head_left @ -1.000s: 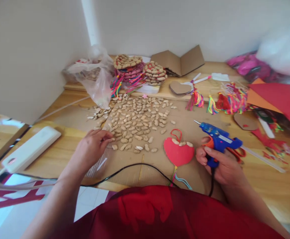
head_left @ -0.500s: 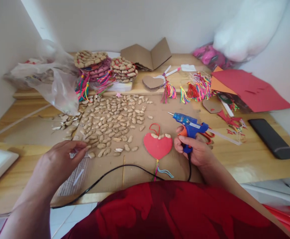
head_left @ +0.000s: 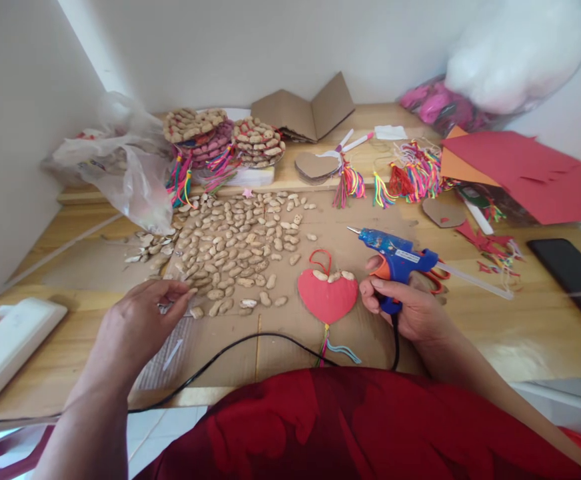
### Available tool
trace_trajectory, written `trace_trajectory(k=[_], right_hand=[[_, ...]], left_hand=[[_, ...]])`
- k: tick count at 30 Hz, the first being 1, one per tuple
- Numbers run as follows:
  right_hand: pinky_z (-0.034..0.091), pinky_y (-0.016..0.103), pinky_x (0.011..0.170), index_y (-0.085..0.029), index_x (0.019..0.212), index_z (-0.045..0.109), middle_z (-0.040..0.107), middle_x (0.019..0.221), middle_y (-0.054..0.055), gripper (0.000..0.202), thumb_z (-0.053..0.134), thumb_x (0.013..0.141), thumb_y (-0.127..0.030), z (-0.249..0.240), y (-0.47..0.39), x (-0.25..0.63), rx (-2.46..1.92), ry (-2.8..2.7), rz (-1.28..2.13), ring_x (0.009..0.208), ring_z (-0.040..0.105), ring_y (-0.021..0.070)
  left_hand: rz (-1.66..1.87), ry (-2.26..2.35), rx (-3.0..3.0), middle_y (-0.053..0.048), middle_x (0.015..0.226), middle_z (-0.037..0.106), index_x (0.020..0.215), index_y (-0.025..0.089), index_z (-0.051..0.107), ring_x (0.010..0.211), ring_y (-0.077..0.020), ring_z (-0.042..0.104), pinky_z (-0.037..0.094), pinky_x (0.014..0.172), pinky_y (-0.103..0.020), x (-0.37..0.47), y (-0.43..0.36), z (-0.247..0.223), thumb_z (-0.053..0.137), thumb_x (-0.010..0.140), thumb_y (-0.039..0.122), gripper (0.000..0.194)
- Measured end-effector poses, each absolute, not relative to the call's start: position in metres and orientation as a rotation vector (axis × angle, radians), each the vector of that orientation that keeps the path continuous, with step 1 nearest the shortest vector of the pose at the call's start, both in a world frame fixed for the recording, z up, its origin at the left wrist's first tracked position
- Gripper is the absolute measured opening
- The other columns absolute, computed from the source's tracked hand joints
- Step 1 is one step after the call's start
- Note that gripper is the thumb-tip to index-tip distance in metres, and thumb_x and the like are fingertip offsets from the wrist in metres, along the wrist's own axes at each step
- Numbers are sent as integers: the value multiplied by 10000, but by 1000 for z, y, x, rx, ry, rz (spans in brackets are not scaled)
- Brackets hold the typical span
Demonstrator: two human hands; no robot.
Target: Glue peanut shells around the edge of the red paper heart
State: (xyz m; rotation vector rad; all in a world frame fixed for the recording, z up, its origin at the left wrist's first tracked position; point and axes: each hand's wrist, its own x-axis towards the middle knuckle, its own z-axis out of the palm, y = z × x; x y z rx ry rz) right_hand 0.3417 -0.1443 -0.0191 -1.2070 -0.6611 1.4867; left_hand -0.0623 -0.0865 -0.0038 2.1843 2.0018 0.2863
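My right hand (head_left: 404, 303) grips a blue hot glue gun (head_left: 395, 255) by its handle, fingers at the orange trigger. Its nozzle points left, and a clear glue stick (head_left: 475, 280) juts from its back. Left of that hand lies a red heart (head_left: 327, 301) with a red loop on top, a few peanuts along its upper edge, and a tassel (head_left: 343, 351) below. My left hand (head_left: 143, 327) rests at the near left edge of many loose peanuts (head_left: 235, 253). Its thumb and forefinger are pinched together; what is between them is too small to make out.
Peanut-covered pieces (head_left: 195, 127) are stacked at the back left beside a plastic bag (head_left: 120, 167). Cardboard hearts (head_left: 316, 165), bright tassels (head_left: 415, 177) and red paper (head_left: 535, 173) lie behind. A phone (head_left: 573, 280) is at right, a white power strip (head_left: 15, 350) at left. A black cord (head_left: 230, 342) crosses in front.
The view has shifted slightly left, so everything appears farther right. Both hands keep nearly the same place over the table, the right one still on the glue gun.
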Motion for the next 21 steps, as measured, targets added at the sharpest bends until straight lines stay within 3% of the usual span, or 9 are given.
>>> trace_trajectory(k=[10, 13, 16, 19, 21], right_hand=[[377, 241, 480, -245, 996, 643, 666, 613, -29, 259, 785, 791, -313, -22, -144, 344, -1205, -692, 1481, 502, 554, 136], [346, 240, 452, -246, 1011, 646, 673, 625, -26, 241, 770, 814, -307, -22, -145, 344, -1187, -704, 1476, 494, 554, 137], [345, 241, 453, -249, 1019, 649, 704, 672, -15, 235, 771, 822, -286, -23, -146, 344, -1178, -708, 1477, 508, 568, 138], [393, 253, 489, -253, 1012, 659, 719, 698, -6, 222, 780, 828, -285, -24, -146, 343, -1179, -712, 1474, 528, 579, 141], [416, 260, 509, -252, 1003, 669, 719, 701, -3, 206, 781, 834, -289, -24, -146, 343, -1177, -714, 1475, 539, 584, 143]], left_hand=[[222, 2043, 2152, 18, 832, 789, 888, 291, 725, 713, -215, 707, 482, 619, -303, -60, -86, 3, 611, 907, 434, 184], [120, 2080, 2194, -10, 900, 797, 927, 283, 734, 805, -265, 715, 506, 680, -350, -60, -84, 5, 584, 946, 468, 239], [285, 2014, 2321, -14, 943, 799, 943, 289, 745, 913, -268, 717, 533, 793, -365, -43, -77, 7, 599, 974, 486, 248], [569, 1625, 2547, -43, 977, 803, 943, 250, 763, 952, -253, 707, 531, 935, -384, -4, -62, 8, 575, 1017, 410, 258], [551, 1437, 2635, -45, 979, 804, 925, 248, 768, 960, -260, 701, 531, 930, -393, 24, -50, 6, 572, 1001, 318, 222]])
